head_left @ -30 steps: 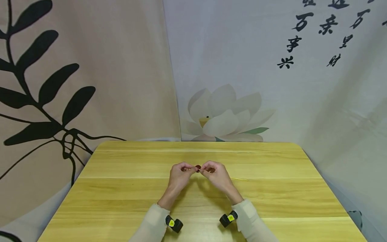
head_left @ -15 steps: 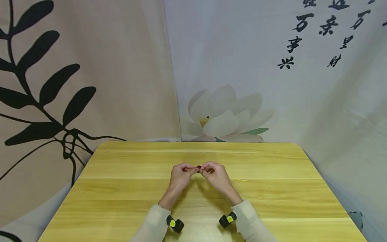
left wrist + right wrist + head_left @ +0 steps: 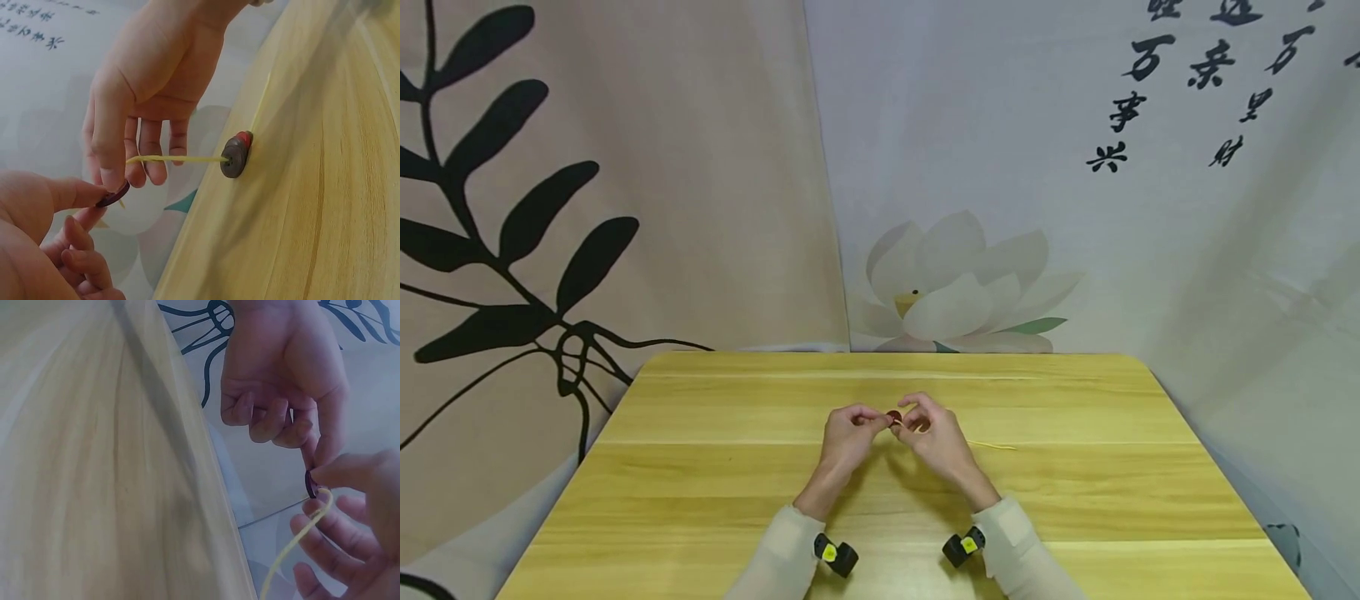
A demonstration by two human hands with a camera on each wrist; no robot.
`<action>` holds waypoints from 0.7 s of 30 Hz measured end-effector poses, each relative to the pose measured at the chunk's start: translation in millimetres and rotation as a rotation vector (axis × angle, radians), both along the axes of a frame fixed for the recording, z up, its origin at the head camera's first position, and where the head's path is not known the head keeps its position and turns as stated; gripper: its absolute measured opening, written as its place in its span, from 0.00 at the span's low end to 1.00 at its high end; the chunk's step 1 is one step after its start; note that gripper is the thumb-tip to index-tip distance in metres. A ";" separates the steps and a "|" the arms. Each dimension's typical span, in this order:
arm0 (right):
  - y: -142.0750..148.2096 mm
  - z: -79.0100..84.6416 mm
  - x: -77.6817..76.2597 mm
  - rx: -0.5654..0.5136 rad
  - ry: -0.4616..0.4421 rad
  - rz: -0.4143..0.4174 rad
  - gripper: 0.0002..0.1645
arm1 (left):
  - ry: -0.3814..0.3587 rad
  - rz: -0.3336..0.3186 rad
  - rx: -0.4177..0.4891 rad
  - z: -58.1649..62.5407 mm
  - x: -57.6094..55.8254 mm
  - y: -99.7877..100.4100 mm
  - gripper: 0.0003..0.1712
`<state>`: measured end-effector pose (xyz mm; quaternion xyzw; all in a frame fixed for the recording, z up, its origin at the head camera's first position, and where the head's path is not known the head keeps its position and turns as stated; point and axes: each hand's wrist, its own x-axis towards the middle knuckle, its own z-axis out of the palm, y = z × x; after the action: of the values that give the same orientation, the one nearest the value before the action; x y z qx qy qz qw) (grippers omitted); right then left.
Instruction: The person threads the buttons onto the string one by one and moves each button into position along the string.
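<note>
My left hand (image 3: 847,439) pinches a dark red button (image 3: 112,195) between thumb and forefinger, raised over the table. A yellow cord (image 3: 290,545) reaches this button, and in the left wrist view a short cord tip shows just past it. My right hand (image 3: 943,443) is close beside, its thumb tip at the button and its forefinger lifted away; the other fingers are spread loosely along the cord. From there the cord runs to several strung buttons lying on the wood, a brown one (image 3: 233,161) in front and a red one (image 3: 244,138) behind.
Both hands work over the far half of a wooden table (image 3: 700,500). The cord's far end (image 3: 996,445) lies on the wood to the right of my right hand. Printed curtains (image 3: 715,167) hang behind the table's far edge.
My right forefinger has lifted off the button and spread from the thumb, so more of the button shows. My left hand keeps its pinch, nearly still.
</note>
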<state>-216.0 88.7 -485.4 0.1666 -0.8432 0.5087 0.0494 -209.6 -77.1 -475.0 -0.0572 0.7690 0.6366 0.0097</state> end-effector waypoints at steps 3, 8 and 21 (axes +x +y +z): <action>-1.2 0.3 -0.1 0.025 0.012 -0.007 0.19 | 0.009 0.003 -0.004 0.7 -0.2 0.6 0.06; -4.5 -2.8 0.0 0.065 0.063 -0.048 0.18 | 0.010 0.010 -0.014 1.1 0.4 2.5 0.06; -5.6 -2.8 4.3 0.119 0.134 -0.054 0.15 | 0.020 -0.013 -0.039 0.3 2.8 1.9 0.07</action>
<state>-211.7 83.1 -488.3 0.1802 -0.8710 0.4439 0.1091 -206.9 -75.2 -474.7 -0.0462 0.7818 0.6218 0.0049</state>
